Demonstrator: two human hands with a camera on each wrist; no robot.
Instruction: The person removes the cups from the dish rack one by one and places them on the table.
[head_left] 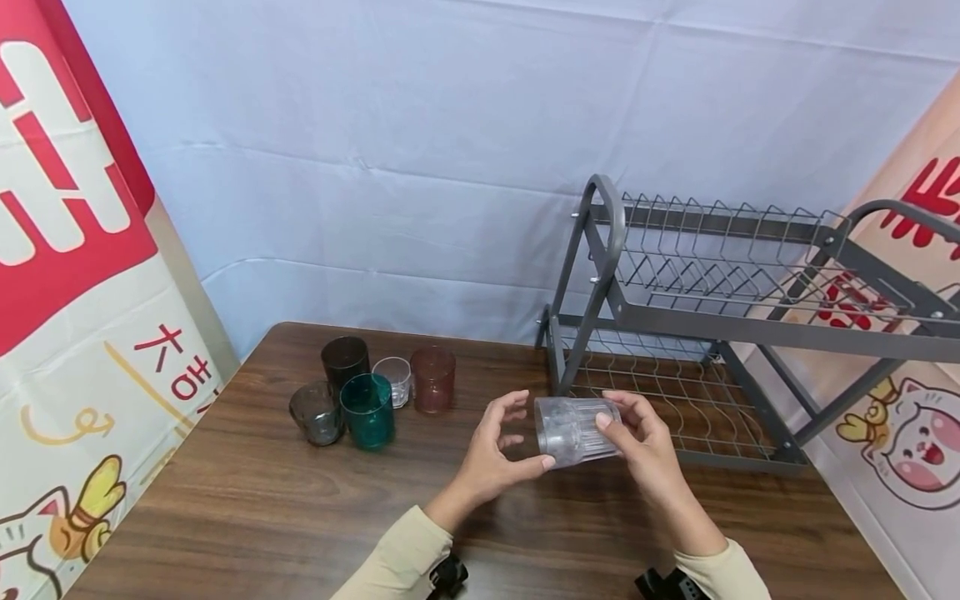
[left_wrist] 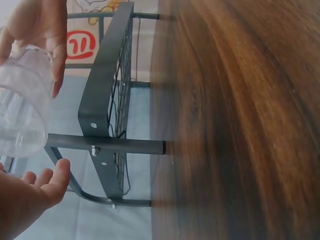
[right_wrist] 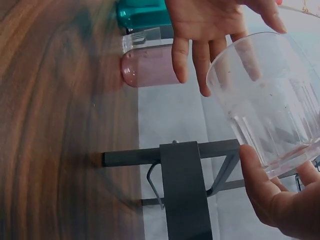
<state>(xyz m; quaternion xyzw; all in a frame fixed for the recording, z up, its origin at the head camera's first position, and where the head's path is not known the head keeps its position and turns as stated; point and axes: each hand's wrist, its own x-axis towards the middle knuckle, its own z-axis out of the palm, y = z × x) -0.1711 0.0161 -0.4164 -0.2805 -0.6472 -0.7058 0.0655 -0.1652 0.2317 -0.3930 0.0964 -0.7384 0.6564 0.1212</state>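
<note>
A clear ribbed drinking glass (head_left: 573,432) is tipped on its side above the table, its rim toward the left hand and its base toward the right. My right hand (head_left: 651,454) grips it around the base end, thumb on the near side. At the rim, my left hand (head_left: 487,457) has its fingers spread and its thumb tip right by the edge. In the right wrist view the glass (right_wrist: 272,105) looks see-through, with left-hand fingers (right_wrist: 201,65) showing beside and behind it. The left wrist view shows the left fingertips (left_wrist: 61,175) below the rim.
To the left stand several glasses: a teal one (head_left: 367,412), a grey one (head_left: 317,414), a dark one (head_left: 345,360), a small clear one (head_left: 395,379) and a reddish one (head_left: 433,379). A two-tier grey dish rack (head_left: 750,321) stands behind the right hand on the wooden table (head_left: 300,517).
</note>
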